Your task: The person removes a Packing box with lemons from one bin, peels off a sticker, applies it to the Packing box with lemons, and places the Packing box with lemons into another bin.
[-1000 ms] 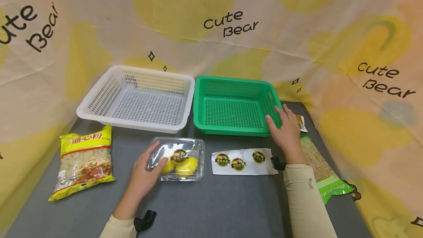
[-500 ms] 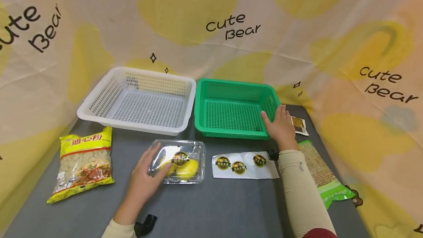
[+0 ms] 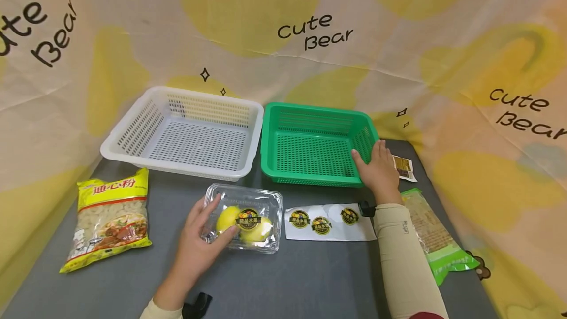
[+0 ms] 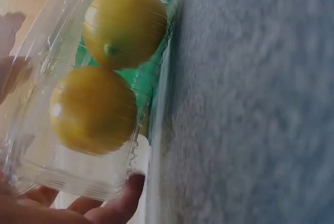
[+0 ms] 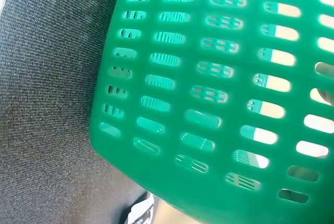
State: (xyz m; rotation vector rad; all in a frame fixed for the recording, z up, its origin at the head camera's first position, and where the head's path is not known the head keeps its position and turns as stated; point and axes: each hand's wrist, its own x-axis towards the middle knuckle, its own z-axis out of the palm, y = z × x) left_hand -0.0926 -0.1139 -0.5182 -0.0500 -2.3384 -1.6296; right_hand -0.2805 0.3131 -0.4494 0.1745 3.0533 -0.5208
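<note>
My left hand (image 3: 199,245) holds the left side of a clear plastic clamshell box (image 3: 245,201), thumb over its front and fingers at the side. Two round yellow fruits (image 4: 94,112), lemon-like, lie inside, under a round black-and-gold sticker (image 3: 249,220) on the lid. In the left wrist view, fingertips (image 4: 122,203) curl around the box's end. My right hand (image 3: 378,174) grips the right front corner of an empty green plastic basket (image 3: 316,178), its thumb inside the rim and the other fingers outside. Through slots in the basket wall (image 5: 245,46), the right wrist view shows little of that hand.
Left of the green basket stands a white basket (image 3: 195,166). A yellow bag of macaroni (image 3: 112,215) lies at left. A strip of stickers (image 3: 331,223) lies right of the box, with a green-ended bag (image 3: 436,235) and a small packet (image 3: 404,168) farther right.
The clamshell box has shifted slightly right and nearer, with the left hand moving along. The right hand has settled lower on the basket's corner, its fingers closer together.
</note>
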